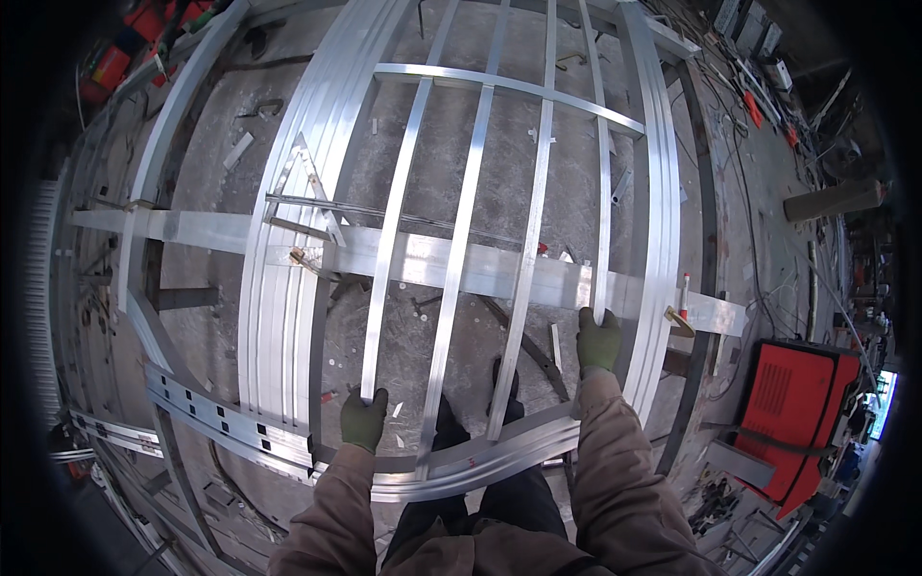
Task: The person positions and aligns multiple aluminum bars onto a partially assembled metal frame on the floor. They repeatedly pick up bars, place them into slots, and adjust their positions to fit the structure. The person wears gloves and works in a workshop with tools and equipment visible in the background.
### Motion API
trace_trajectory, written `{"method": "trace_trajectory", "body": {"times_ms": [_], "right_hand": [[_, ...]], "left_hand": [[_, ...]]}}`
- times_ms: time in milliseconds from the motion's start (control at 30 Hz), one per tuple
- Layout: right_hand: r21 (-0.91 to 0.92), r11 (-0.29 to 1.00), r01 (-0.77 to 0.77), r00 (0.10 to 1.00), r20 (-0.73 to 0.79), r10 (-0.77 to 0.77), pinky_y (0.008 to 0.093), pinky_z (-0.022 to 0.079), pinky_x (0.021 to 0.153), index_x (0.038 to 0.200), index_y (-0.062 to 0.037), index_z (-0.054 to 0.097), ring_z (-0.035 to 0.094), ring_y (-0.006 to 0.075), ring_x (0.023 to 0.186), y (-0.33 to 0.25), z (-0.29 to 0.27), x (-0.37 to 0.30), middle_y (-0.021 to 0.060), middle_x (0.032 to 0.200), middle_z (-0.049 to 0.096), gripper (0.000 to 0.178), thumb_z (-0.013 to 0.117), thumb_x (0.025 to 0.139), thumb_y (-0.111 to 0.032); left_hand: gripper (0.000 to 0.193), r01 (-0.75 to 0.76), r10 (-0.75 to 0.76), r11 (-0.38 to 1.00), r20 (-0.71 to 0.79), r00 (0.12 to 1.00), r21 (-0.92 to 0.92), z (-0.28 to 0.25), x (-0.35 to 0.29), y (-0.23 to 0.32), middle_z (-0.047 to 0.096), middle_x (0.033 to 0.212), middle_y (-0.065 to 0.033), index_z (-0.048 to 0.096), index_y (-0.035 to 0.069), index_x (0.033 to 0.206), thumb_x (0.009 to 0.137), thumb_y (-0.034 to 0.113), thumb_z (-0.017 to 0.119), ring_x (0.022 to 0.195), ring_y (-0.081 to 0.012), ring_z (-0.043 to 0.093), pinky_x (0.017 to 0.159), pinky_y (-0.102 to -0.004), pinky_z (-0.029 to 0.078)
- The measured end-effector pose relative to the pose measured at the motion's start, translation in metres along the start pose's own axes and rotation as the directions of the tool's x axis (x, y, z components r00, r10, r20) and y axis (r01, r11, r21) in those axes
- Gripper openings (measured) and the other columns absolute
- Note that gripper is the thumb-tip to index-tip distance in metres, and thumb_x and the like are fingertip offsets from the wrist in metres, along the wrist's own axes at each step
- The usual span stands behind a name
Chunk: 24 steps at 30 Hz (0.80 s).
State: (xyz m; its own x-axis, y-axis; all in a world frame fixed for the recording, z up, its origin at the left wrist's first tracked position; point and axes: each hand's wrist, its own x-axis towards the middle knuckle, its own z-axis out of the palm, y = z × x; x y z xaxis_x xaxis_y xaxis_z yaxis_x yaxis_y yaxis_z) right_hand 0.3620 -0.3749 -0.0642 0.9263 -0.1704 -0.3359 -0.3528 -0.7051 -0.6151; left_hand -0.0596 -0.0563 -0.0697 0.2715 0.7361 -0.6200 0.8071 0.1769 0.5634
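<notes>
- Bearing a red mark too small to read: lower rail point(519, 446), ribbed silver metal, bottom centre of the frame.
- Red machine case point(797, 394), right of the frame: boxy housing with dark slotted vents; any lettering is illegible at this scale.
- Left outer bar point(397, 202) and right outer bar point(604, 211): slim, straight-edged, bright silver metal, located in the centre of the frame.
- Inner bars point(465, 202): two matching lengths between the outer bars, extending down to the lower rail.
- Upper crossbar point(519, 86): smooth, reflective, spanning the four bars at upper centre.
- Left grip point(365, 420), lower centre: olive-green glove, clasping the lower end of the left outer bar.
- Right grip point(600, 344), right of centre: matching glove, clasping the lower end of the right outer bar.
- Channel stack point(283, 346), left of centre: long parallel silver profiles with ribbed faces.
- Wide beam point(480, 269): flat, dull-silver, passing crosswise beneath the bars.
- Perforated strip point(221, 418), lower left: metal with dark square holes.
- Floor point(192, 336): grey, scuffed, littered with offcuts.
</notes>
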Motion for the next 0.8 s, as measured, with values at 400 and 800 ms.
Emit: {"method": "trace_trajectory", "body": {"times_ms": [400, 800], "right_hand": [[0.019, 0.996, -0.084, 0.994, 0.073, 0.083, 0.0549, 0.063, 0.100, 0.134, -0.0024, 0.087, 0.085, 0.0457, 0.111, -0.047, -0.011, -0.024, 0.0265, 0.117, 0.088, 0.048, 0.083, 0.102, -0.039], [0.068, 0.994, 0.083, 0.994, -0.079, -0.078, 0.0561, 0.063, 0.095, 0.133, -0.0017, 0.085, 0.085, 0.0464, 0.106, -0.030, -0.009, -0.030, 0.0279, 0.114, 0.087, 0.045, 0.082, 0.104, -0.036]], "left_hand": [[0.044, 0.015, -0.014, 0.999, -0.029, 0.999, 0.031, -0.004, -0.007, 0.009, 0.080, 0.079, -0.0123, 0.080, -0.001, 0.115, 0.104, 0.041, 0.089, 0.068, -0.0243, 0.077, 0.069, -0.0456, 0.061], [0.037, 0.049, -0.047, 0.993, 0.021, 0.999, -0.104, 0.002, -0.006, 0.020, 0.075, 0.076, -0.0064, 0.077, -0.001, 0.114, 0.104, 0.032, 0.091, 0.061, -0.0166, 0.071, 0.058, -0.0391, 0.057]]}}
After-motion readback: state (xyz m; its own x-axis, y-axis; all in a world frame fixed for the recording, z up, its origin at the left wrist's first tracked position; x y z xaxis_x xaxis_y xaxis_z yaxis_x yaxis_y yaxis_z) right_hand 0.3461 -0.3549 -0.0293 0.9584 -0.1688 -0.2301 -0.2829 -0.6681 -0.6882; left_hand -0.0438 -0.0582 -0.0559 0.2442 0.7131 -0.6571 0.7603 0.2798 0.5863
